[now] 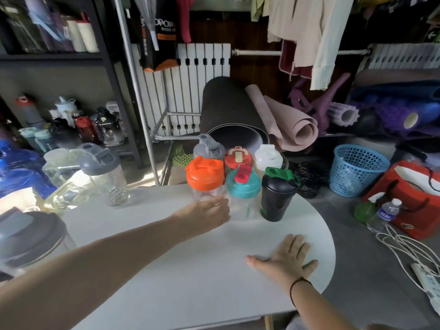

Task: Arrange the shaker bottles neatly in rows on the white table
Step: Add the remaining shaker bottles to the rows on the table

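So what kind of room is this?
Probably a fitness-gear storeroom or shop corner: rolled dark exercise mat, purple ridged foam roller, black metal shelf of drink bottles, garments hanging above.

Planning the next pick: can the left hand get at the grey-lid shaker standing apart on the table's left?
Probably yes. The grey-lid shaker stands alone with bare table between it and the left hand, which is at the orange-lid shaker.

Blue perforated basket [357,170] seen on floor at right, near red bag [409,198]. Small water bottle [384,214] leans beside bag. Rolled mats [259,120] lie before white radiator [204,75].
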The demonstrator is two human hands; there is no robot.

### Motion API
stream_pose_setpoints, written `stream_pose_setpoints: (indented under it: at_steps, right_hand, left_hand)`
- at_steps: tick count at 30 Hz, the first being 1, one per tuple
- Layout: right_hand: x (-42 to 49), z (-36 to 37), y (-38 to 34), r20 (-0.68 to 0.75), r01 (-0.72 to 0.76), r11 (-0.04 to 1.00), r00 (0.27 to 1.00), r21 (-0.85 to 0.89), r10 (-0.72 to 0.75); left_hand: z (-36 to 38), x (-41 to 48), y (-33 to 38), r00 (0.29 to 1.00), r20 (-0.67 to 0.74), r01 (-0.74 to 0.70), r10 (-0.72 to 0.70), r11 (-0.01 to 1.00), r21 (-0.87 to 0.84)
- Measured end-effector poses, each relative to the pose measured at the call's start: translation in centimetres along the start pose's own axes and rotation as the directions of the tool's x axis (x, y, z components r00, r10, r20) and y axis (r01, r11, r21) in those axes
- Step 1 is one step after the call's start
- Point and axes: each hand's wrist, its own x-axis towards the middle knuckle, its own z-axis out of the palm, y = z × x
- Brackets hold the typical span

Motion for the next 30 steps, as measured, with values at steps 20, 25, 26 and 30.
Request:
stream_pose_setpoints:
  at_steps: [20,25,26,30]
  right_hand:
    - [-0.2,-0.6,-0.2,0.052,-0.034,0.999,0.998,-0.017,0.035]
    - [0.8,0.1,-0.4,0.029,-0.073,0.997,0.997,-0.01,0.073]
    - [0.9,0.2,-0.5,0.032,-0.078,0.997,0.996,-0.011,0.078]
    - [0.9,0.2,-0.4,0.034,-0.08,0.996,0.996,-0.035,0.081]
  left_hand:
    - [5.4,-10.8,-3.9,-0.618,0.749,0.01,-0.239,-0.955,-0.296]
    - [9.9,-11.6,-5.7,-0.596,0.696,0.101,-0.401,-0.897,-0.43]
    - [10.5,-11.7,-5.8,-0.571,0.699,0.098,-0.431,-0.881,-0.464]
    - [12.4,-12.5,-5.6,-0.486,0.713,0.094,-0.506,-0.841,-0.533]
